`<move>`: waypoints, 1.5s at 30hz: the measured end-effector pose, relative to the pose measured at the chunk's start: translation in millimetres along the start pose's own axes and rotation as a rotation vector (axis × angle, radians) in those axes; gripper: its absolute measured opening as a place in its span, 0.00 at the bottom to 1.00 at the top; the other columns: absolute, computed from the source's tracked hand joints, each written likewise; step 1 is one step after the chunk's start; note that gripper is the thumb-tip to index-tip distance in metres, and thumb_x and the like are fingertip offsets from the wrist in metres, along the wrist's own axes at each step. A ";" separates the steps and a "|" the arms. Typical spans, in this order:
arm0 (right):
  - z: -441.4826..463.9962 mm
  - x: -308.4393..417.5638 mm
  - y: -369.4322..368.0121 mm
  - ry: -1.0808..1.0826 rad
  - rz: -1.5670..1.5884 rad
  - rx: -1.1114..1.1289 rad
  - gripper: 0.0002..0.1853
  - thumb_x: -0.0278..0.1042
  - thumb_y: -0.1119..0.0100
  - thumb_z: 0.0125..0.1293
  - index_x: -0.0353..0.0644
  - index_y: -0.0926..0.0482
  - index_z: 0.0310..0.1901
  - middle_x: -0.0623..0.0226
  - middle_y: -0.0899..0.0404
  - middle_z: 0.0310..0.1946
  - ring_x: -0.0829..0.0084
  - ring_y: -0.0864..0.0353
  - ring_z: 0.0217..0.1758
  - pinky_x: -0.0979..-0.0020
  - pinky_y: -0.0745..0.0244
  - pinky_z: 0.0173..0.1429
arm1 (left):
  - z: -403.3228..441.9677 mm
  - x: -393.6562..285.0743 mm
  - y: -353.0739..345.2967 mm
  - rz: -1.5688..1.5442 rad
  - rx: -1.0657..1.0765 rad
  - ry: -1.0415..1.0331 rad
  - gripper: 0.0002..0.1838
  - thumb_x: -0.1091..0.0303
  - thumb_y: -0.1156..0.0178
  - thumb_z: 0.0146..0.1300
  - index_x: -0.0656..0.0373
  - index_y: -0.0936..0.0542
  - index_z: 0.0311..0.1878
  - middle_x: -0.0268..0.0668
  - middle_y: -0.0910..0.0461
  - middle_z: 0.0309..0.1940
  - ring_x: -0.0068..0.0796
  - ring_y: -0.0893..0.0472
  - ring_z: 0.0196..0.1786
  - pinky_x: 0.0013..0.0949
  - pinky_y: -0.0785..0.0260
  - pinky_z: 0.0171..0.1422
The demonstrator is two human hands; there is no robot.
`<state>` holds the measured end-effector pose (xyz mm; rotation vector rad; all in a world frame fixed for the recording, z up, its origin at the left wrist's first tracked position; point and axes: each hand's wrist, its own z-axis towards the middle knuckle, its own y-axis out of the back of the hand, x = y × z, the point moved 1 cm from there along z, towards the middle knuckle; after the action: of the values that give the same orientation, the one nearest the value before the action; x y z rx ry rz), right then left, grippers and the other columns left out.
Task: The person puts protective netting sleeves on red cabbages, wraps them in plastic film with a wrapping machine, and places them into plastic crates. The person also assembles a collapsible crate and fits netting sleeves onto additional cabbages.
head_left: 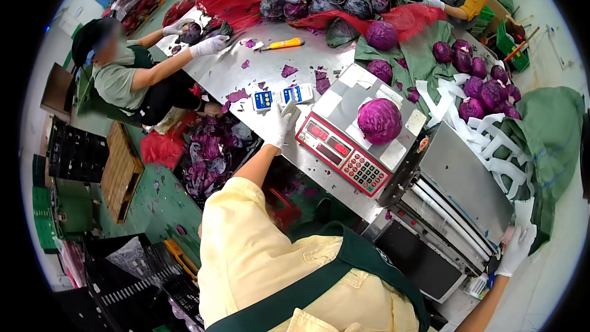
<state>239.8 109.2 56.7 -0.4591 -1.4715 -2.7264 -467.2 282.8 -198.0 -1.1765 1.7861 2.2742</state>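
My left hand (278, 125), in a white glove, is at the near edge of the blue-and-white printed labels (297, 93) on the metal table, fingers apart. Just right of it stands a red-framed digital scale (332, 147) with lit red digits. A purple cabbage (380, 121) rests on its platform. My right hand (517, 249), also gloved, is at the far right end of the wrapping machine (467, 178). Its fingers look closed on a white paper strip (523, 210) rising above them; the grip is partly hidden.
A yellow utility knife (283, 43) lies among leaf scraps. Unwrapped cabbages (326, 5) fill a red mesh bag; several more purple cabbages (491, 94) sit right, beside tangled paper strips (485, 132). Co-workers (120, 74) handle cabbages at left and far right. A crate of leaves (209, 154) stands below.
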 end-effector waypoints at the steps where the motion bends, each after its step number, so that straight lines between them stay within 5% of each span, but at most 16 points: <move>1: -2.1 5.2 -0.9 -0.011 -0.002 0.001 0.13 0.28 0.47 0.68 0.32 0.28 0.51 0.52 0.26 0.48 0.56 0.29 0.54 0.62 0.35 0.60 | 9.1 -5.0 10.1 0.034 -0.032 -0.106 0.16 0.60 0.31 0.53 0.57 0.25 0.38 0.43 0.20 0.27 0.46 0.19 0.35 0.45 0.28 0.40; 6: -12.2 7.7 -8.3 -0.085 0.126 0.127 0.14 0.30 0.47 0.69 0.31 0.29 0.52 0.51 0.27 0.48 0.55 0.29 0.52 0.63 0.35 0.59 | 74.3 3.4 34.9 0.470 -0.271 -0.650 0.18 0.51 0.32 0.49 0.56 0.19 0.32 0.44 0.19 0.46 0.52 0.31 0.62 0.57 0.47 0.64; 10: -23.4 48.0 -0.1 0.155 -0.083 0.067 0.12 0.24 0.46 0.65 0.33 0.24 0.49 0.53 0.24 0.49 0.56 0.27 0.55 0.61 0.35 0.62 | 113.3 34.0 19.0 0.296 0.261 -0.355 0.21 0.50 0.33 0.50 0.57 0.20 0.38 0.50 0.19 0.38 0.53 0.21 0.49 0.52 0.32 0.53; 14: -34.9 87.3 26.5 0.147 -0.011 0.004 0.12 0.23 0.41 0.59 0.37 0.22 0.45 0.52 0.20 0.43 0.51 0.23 0.51 0.56 0.32 0.57 | 128.1 76.2 -3.5 0.010 0.141 -0.473 0.36 0.49 0.30 0.50 0.54 0.27 0.61 0.50 0.17 0.41 0.50 0.18 0.45 0.46 0.27 0.49; 17: -59.6 73.9 36.0 0.137 -0.029 -0.111 0.10 0.27 0.38 0.57 0.40 0.21 0.41 0.58 0.20 0.43 0.54 0.23 0.50 0.59 0.32 0.57 | 128.6 56.7 15.5 0.012 0.365 -0.296 0.26 0.57 0.30 0.51 0.60 0.21 0.52 0.45 0.16 0.37 0.30 0.17 0.33 0.32 0.24 0.37; 19: -76.0 64.1 44.7 0.106 0.005 -0.114 0.11 0.24 0.38 0.54 0.41 0.22 0.41 0.61 0.21 0.40 0.57 0.23 0.48 0.59 0.31 0.57 | 102.3 -23.3 56.0 0.355 0.203 -0.251 0.18 0.61 0.33 0.54 0.70 0.18 0.39 0.52 0.17 0.32 0.32 0.18 0.32 0.41 0.29 0.32; 20: -85.3 58.7 50.1 0.080 0.019 -0.103 0.12 0.22 0.39 0.52 0.41 0.23 0.41 0.61 0.21 0.38 0.58 0.23 0.48 0.58 0.31 0.57 | 107.4 -21.5 61.6 -0.262 0.119 -0.627 0.16 0.65 0.34 0.56 0.71 0.19 0.41 0.53 0.18 0.36 0.30 0.19 0.35 0.39 0.29 0.37; 22: -105.3 38.6 54.5 0.097 0.023 -0.175 0.13 0.22 0.39 0.50 0.44 0.23 0.40 0.64 0.21 0.37 0.61 0.22 0.47 0.57 0.31 0.58 | 95.3 -85.8 102.2 0.011 -0.048 -0.482 0.15 0.67 0.36 0.61 0.70 0.19 0.46 0.47 0.17 0.40 0.29 0.19 0.40 0.33 0.27 0.45; 24: -126.6 30.0 67.3 0.094 -0.045 -0.222 0.16 0.23 0.36 0.48 0.47 0.23 0.41 0.67 0.21 0.38 0.63 0.22 0.46 0.54 0.33 0.63 | 35.3 -173.4 109.2 -0.904 0.038 -0.460 0.18 0.67 0.39 0.65 0.69 0.22 0.53 0.43 0.19 0.47 0.31 0.19 0.46 0.32 0.26 0.51; 28: -166.5 -20.1 96.5 0.017 -0.021 -0.298 0.16 0.23 0.35 0.49 0.46 0.22 0.42 0.65 0.21 0.39 0.63 0.21 0.47 0.54 0.35 0.66 | -166.7 -353.3 119.6 -1.078 0.891 -0.432 0.26 0.61 0.42 0.67 0.67 0.31 0.64 0.44 0.23 0.53 0.33 0.20 0.48 0.35 0.25 0.53; 29: -176.5 -34.8 107.1 -0.035 -0.019 -0.333 0.14 0.24 0.36 0.50 0.45 0.21 0.41 0.66 0.20 0.38 0.63 0.21 0.46 0.57 0.32 0.62 | -231.0 -390.0 103.3 -0.982 0.838 -0.538 0.35 0.45 0.45 0.67 0.65 0.33 0.66 0.40 0.23 0.51 0.27 0.21 0.49 0.30 0.26 0.49; 32: -216.5 -80.7 124.1 -0.223 -0.008 -0.425 0.12 0.25 0.37 0.53 0.41 0.21 0.41 0.62 0.19 0.39 0.58 0.21 0.46 0.60 0.31 0.58 | -361.8 -464.3 37.6 -0.773 1.412 -0.352 0.17 0.73 0.45 0.66 0.65 0.26 0.58 0.39 0.20 0.49 0.28 0.18 0.48 0.33 0.26 0.55; 36: -258.5 -119.3 165.4 -0.486 0.098 -0.382 0.09 0.20 0.38 0.54 0.35 0.22 0.38 0.59 0.25 0.30 0.58 0.25 0.34 0.65 0.30 0.41 | -549.5 -561.5 -55.7 -0.690 1.935 -0.211 0.17 0.67 0.40 0.66 0.64 0.24 0.56 0.38 0.17 0.46 0.27 0.16 0.44 0.31 0.24 0.49; 43: -355.3 -166.8 203.1 -0.853 -0.094 -0.389 0.07 0.25 0.37 0.58 0.37 0.21 0.38 0.59 0.25 0.27 0.59 0.25 0.32 0.64 0.31 0.37 | -674.3 -675.3 -247.3 -0.588 1.540 -0.817 0.20 0.64 0.31 0.56 0.67 0.22 0.48 0.46 0.17 0.39 0.35 0.16 0.38 0.36 0.24 0.42; 44: -370.3 -172.3 199.9 -0.997 0.108 -0.444 0.06 0.26 0.38 0.60 0.36 0.21 0.38 0.61 0.24 0.26 0.68 0.24 0.29 0.68 0.30 0.35 | -684.0 -686.7 -246.9 -0.434 0.708 -1.357 0.24 0.61 0.30 0.55 0.67 0.23 0.50 0.50 0.19 0.41 0.43 0.18 0.42 0.40 0.26 0.46; 45: -377.9 -175.8 199.0 -1.052 0.157 -0.459 0.05 0.26 0.40 0.61 0.36 0.21 0.38 0.62 0.22 0.26 0.72 0.23 0.29 0.70 0.29 0.36 | -689.9 -685.7 -246.8 -0.432 0.732 -1.340 0.26 0.60 0.31 0.56 0.68 0.25 0.52 0.52 0.21 0.42 0.45 0.19 0.44 0.41 0.27 0.48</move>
<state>342.3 -334.3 -21.2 -2.1335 -0.7069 -2.7315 504.5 73.6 -60.1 0.1527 1.2937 1.2618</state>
